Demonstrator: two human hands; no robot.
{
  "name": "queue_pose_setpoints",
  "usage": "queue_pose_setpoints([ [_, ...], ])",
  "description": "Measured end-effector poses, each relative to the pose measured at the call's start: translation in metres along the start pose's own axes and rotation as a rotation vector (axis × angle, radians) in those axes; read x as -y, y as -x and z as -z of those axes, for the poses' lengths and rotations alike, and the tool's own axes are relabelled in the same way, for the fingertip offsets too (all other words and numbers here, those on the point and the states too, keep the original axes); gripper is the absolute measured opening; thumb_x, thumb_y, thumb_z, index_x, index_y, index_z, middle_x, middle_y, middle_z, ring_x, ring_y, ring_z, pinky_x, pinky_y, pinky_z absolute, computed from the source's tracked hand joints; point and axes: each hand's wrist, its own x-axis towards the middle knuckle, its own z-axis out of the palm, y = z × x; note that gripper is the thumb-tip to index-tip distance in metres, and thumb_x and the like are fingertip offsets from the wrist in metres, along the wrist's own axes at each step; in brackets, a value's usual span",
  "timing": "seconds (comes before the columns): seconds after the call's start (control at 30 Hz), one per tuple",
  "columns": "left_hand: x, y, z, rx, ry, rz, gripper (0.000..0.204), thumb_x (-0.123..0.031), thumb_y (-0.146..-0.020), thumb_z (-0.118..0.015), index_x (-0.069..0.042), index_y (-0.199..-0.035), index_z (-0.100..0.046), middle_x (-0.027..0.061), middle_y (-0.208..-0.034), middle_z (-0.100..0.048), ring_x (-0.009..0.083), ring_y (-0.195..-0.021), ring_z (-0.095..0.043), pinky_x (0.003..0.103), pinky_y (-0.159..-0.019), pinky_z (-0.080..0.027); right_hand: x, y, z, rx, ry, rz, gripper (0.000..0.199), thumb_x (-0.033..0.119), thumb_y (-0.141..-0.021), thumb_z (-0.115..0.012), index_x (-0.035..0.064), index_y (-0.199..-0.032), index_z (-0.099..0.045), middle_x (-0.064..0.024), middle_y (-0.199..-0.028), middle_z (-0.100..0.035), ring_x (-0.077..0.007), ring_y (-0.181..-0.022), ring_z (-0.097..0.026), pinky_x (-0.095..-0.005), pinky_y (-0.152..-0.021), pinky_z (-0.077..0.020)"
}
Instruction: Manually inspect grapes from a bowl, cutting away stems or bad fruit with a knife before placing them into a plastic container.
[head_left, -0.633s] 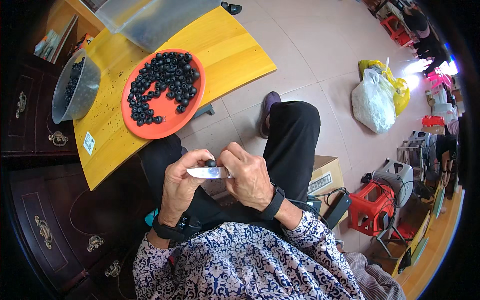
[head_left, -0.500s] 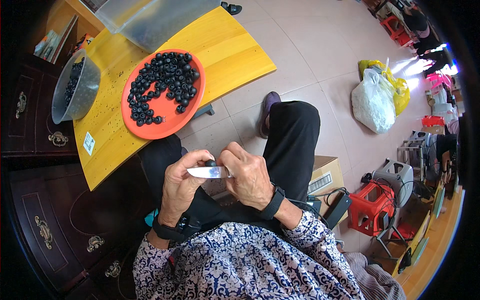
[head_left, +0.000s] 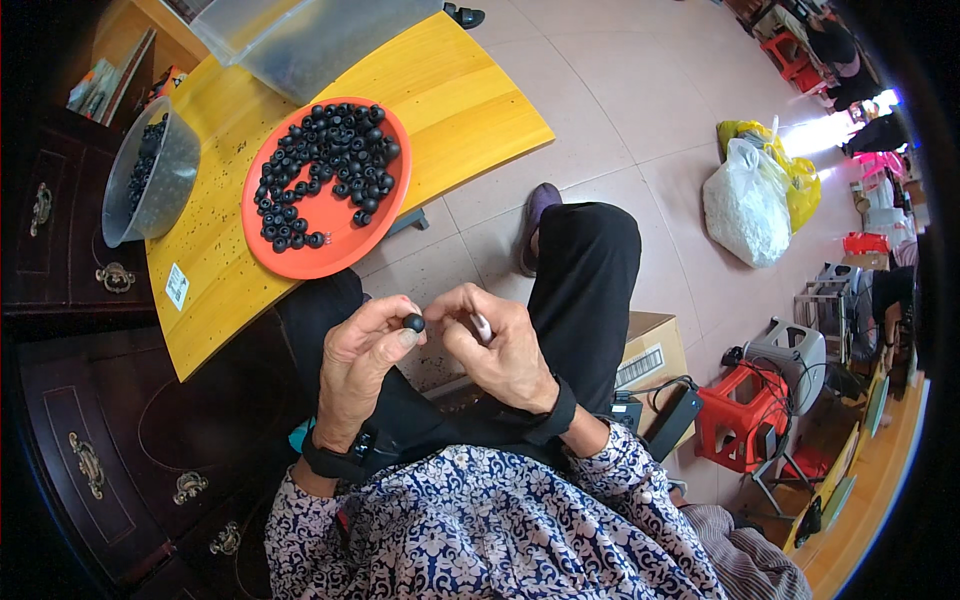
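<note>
Above my lap, my left hand pinches a small black ball-shaped piece between thumb and fingertips. Just to its right, my right hand is closed around a small knife. Only a short pale part of the knife shows between the fingers; its blade is mostly hidden from view. The fingertips of both hands are close together. Many similar black pieces, several with hollow centres, lie on a round orange-red plate beyond my left hand.
The plate rests on a yellow wooden board strewn with black crumbs. A clear tub holding black pieces and a large clear bin stand there too. Dark drawers are at left. Bags, a red stool and a cardboard box are at right.
The knife blade, which lay across the black piece, has swung away and turned within my right hand. My left hand now shows the black piece's rounded side, apart from the knife.
</note>
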Motion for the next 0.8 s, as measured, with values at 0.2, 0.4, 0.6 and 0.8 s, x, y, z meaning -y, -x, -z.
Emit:
queue_pose_setpoints([
  [0.2, -0.007, 0.0, -0.007, -0.055, -0.223, -0.026, 0.021, -0.004, -0.088, -0.062, 0.003, -0.107, -0.061, 0.0033, -0.091, -0.059, 0.009, -0.083, -0.055, 0.022, -0.075, -0.045, 0.013, 0.001, -0.003, 0.042, -0.416, -0.267, 0.016, 0.013, -0.086, -0.069, -0.0012, -0.086, -0.063, 0.0001, -0.072, -0.061, -0.0028, -0.063, -0.051, -0.021, -0.053, -0.0408],
  [0.4, -0.006, -0.001, -0.01, -0.087, -0.369, -0.115, 0.019, -0.005, -0.088, -0.062, 0.003, -0.105, -0.06, 0.002, -0.087, -0.056, 0.0079, -0.08, -0.052, 0.02, -0.072, -0.043, 0.013, 0.0, -0.006, -0.015, -0.506, -0.296, 0.016, 0.015, -0.089, -0.067, -0.0011, -0.088, -0.065, 0.0005, -0.07, -0.06, -0.0024, -0.06, -0.05, -0.0177, -0.051, -0.0389],
  [0.6, -0.006, -0.002, -0.01, -0.022, -0.284, -0.122, 0.019, -0.004, -0.088, -0.061, 0.003, -0.106, -0.06, 0.0022, -0.088, -0.056, 0.0082, -0.081, -0.053, 0.02, -0.072, -0.043, 0.005, 0.002, 0.004, 0.064, -0.624, -0.4, 0.016, 0.016, -0.09, -0.066, 0.0003, -0.087, -0.067, 0.0013, -0.07, -0.06, -0.0019, -0.058, -0.047, -0.019, -0.049, -0.0365],
  [0.8, -0.006, -0.002, -0.009, -0.015, -0.236, -0.14, 0.019, -0.003, -0.088, -0.061, 0.003, -0.106, -0.06, 0.0023, -0.088, -0.057, 0.0082, -0.081, -0.053, 0.021, -0.072, -0.043, 0.015, 0.0, 0.0, 0.037, -0.622, -0.36, 0.018, 0.02, -0.09, -0.066, 0.0026, -0.087, -0.067, 0.0019, -0.061, -0.054, -0.002, -0.045, -0.044, -0.0171, -0.038, -0.0307],
])
